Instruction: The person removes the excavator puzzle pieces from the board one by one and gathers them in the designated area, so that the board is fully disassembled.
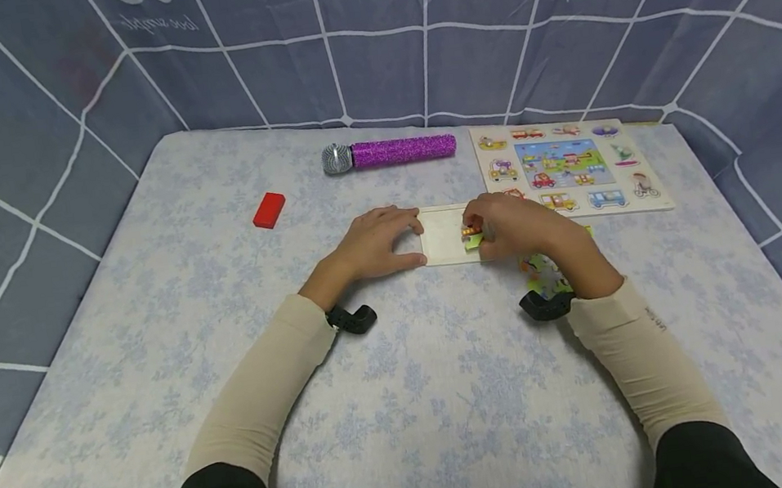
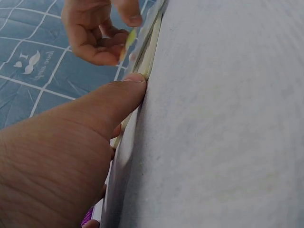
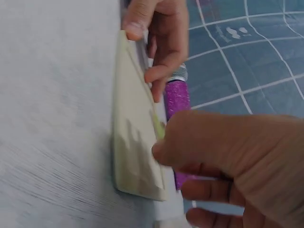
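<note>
A shallow cream puzzle frame (image 1: 442,237) lies flat in the middle of the table. My left hand (image 1: 379,244) holds its left end, thumb at the near corner and fingers at the far one; the left wrist view shows the thumb (image 2: 128,90) against the edge. My right hand (image 1: 518,223) pinches a small puzzle piece (image 1: 472,241), green with a colourful print, over the frame's right part. In the right wrist view only a green sliver of that piece shows by the thumb. Several loose puzzle pieces (image 1: 547,274) lie partly hidden under the right wrist.
Behind the hands lies a purple glittery microphone (image 1: 403,150) with a silver head. A red block (image 1: 270,210) is at the back left. A picture board with vehicles (image 1: 566,163) covers the back right, near the grey-blue checked curtain (image 1: 383,72) behind the table.
</note>
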Motion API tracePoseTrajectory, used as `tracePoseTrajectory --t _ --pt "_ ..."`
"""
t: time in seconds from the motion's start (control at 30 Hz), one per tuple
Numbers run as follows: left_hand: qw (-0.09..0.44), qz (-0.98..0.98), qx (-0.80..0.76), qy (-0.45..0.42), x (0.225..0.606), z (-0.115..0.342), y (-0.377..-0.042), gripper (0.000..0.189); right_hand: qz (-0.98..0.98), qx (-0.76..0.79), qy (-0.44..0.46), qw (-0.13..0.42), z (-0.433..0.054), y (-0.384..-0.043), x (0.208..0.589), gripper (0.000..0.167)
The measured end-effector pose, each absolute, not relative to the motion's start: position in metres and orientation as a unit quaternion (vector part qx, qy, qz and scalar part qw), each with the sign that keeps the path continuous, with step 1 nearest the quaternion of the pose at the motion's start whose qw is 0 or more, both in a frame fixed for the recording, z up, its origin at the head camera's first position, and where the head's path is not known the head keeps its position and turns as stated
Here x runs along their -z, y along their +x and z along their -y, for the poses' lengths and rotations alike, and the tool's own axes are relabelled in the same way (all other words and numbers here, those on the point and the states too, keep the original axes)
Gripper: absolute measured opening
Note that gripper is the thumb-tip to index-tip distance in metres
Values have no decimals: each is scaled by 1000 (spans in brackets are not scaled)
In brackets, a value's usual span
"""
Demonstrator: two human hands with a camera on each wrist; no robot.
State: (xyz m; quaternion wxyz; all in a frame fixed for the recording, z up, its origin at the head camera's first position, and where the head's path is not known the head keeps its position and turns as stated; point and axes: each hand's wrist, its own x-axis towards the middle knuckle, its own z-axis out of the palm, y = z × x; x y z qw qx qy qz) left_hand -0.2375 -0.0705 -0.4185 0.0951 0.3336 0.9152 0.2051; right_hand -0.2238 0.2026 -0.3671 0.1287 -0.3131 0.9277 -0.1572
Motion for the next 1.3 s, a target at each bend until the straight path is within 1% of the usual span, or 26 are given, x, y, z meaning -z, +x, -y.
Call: tracePoseTrajectory --t 0.13,0.23,0.33,0.43,0.63,0.83,0.97,1.1,1.3 --pt "97 -915 -203 335 418 70 -237 45 -915 219 -320 113 -216 -222 358 37" --pt "96 -913 -205 339 418 71 -237 45 -910 240 -326 84 -233 -216 348 36" --pt "96 -913 -207 338 418 71 -237 45 -912 239 -331 46 -253 -204 342 36" --pt "98 -914 -208 335 418 71 -236 45 -919 236 -316 23 -277 -188 343 38" --pt "98 -914 -203 336 417 70 -236 47 -935 226 -273 24 -326 -146 361 43" --pt "99 -916 -202 333 417 70 -237 47 -941 220 -255 21 -357 -117 378 33" --pt "97 -916 -205 332 417 71 -237 47 -931 238 -277 5 -363 -113 385 32" --pt "95 -915 -206 334 418 71 -237 46 -928 249 -276 13 -362 -113 390 30" --pt "97 -915 -205 333 418 70 -237 46 -937 221 -270 12 -362 -112 393 28"
